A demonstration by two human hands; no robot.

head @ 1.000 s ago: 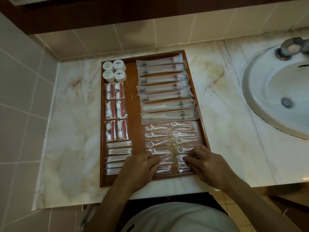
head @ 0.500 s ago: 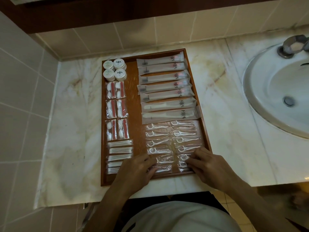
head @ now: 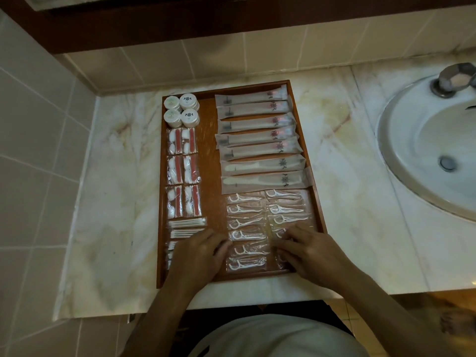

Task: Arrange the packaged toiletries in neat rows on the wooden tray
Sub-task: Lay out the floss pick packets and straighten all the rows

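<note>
A wooden tray [head: 210, 161] lies on the marble counter, filled with packaged toiletries. Several long razor and toothbrush sachets [head: 257, 140] fill its upper right. Clear floss-pick packets [head: 246, 220] sit in two columns at the lower right. Round white pots [head: 181, 109], red-and-white vanity packets [head: 183, 173] and cotton-bud packets [head: 186, 224] run down the left side. My left hand [head: 198, 256] rests at the tray's near edge, fingertips touching the left floss column. My right hand [head: 309, 251] lies on the right floss column, fingers spread flat over the lower packets and hiding them.
A white sink basin [head: 425, 155] with a metal tap [head: 453, 79] sits to the right. Tiled walls [head: 38, 150] close off the left and back. The counter's front edge [head: 231, 302] runs just below the tray.
Both hands stay on the lower floss packets. The left hand has drawn slightly left and back, uncovering more of the left floss column; the right fingers have shifted a little on the packets.
</note>
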